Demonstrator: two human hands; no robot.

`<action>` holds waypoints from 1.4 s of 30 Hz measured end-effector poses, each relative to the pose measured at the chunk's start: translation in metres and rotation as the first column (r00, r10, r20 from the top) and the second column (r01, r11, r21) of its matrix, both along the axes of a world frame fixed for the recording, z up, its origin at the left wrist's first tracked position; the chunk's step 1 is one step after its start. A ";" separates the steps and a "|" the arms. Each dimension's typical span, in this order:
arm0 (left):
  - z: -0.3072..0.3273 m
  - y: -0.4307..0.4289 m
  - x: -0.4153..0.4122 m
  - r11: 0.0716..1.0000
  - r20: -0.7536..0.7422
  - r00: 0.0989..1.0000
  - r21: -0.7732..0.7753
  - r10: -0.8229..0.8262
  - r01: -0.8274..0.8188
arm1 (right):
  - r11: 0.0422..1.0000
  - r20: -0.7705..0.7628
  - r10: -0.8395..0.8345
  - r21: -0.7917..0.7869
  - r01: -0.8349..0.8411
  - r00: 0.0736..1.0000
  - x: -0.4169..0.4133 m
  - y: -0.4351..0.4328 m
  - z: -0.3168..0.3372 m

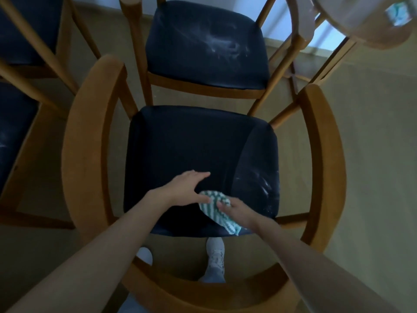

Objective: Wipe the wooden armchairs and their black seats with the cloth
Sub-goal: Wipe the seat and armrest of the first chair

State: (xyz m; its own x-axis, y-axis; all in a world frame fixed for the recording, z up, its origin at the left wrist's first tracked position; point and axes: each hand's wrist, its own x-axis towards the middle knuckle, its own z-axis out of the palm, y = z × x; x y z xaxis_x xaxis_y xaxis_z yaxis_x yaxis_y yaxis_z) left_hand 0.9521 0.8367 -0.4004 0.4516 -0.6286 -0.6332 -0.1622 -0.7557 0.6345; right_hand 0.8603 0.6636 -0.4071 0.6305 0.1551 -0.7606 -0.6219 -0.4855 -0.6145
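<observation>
A wooden armchair [90,136] with a curved back and arms stands right below me. Its black seat [187,150] shows white dust streaks near the right edge. A green-and-white striped cloth [214,207] lies on the near part of the seat. My right hand [237,211] grips the cloth from the right. My left hand [187,188] reaches over the seat with fingers straight, its thumb touching the cloth's left edge. A second armchair with a dusty black seat [207,46] stands just beyond.
More armchairs with black seats [27,26] stand at the left. A pale round wooden tabletop [361,21] is at the top right. My shoes [215,256] stand on the beige floor [372,132] behind the chair back.
</observation>
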 end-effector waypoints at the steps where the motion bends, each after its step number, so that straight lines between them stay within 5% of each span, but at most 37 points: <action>1: -0.003 -0.006 -0.001 0.999 -0.083 0.996 -0.036 0.033 -0.036 | 0.999 0.055 -0.041 0.022 0.040 0.998 0.008 -0.004 0.007; 7: 0.002 -0.052 0.015 0.896 -0.122 0.943 -0.293 0.310 -0.332 | 0.990 0.218 -0.131 -0.031 0.141 0.967 0.043 -0.042 0.032; 11: 0.010 -0.088 0.045 0.834 -0.119 0.914 -0.375 0.388 -0.404 | 0.907 0.442 0.125 -0.414 0.079 0.888 0.059 -0.089 0.050; 15: 0.012 -0.139 0.091 0.822 0.168 0.855 -0.414 0.491 -0.391 | 0.676 0.481 0.374 -0.727 0.122 0.793 0.073 -0.157 0.059; 20: -0.011 -0.219 0.157 0.809 0.443 0.715 -0.508 0.541 -0.297 | 0.547 0.453 0.430 -0.819 0.174 0.781 0.114 -0.226 0.059; 23: -0.045 -0.249 0.180 0.878 0.532 0.732 -0.439 0.426 -0.191 | 0.575 0.438 0.411 -0.805 0.145 0.799 0.130 -0.243 0.047; 27: -0.101 -0.252 0.170 0.972 0.387 0.908 -0.220 0.162 -0.080 | 0.594 0.487 0.419 -0.785 0.174 0.766 0.129 -0.247 0.040; 31: -0.131 -0.252 0.157 0.995 0.521 0.853 -0.061 -0.039 0.083 | 0.591 0.493 0.419 -0.786 0.184 0.762 0.129 -0.247 0.037; 42: -0.139 -0.220 0.107 0.989 0.543 0.839 -0.091 -0.046 0.113 | 0.558 0.449 0.382 -0.809 0.187 0.808 0.083 -0.225 0.039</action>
State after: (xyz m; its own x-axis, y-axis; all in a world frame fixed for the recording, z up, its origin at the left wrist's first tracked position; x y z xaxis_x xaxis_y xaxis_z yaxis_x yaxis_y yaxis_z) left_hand 1.0587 0.6163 -0.5397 0.6450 -0.7299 -0.2264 -0.5597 -0.6529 0.5103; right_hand 0.9436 0.4383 -0.3677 0.9635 -0.2338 -0.1304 -0.2494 -0.9610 -0.1198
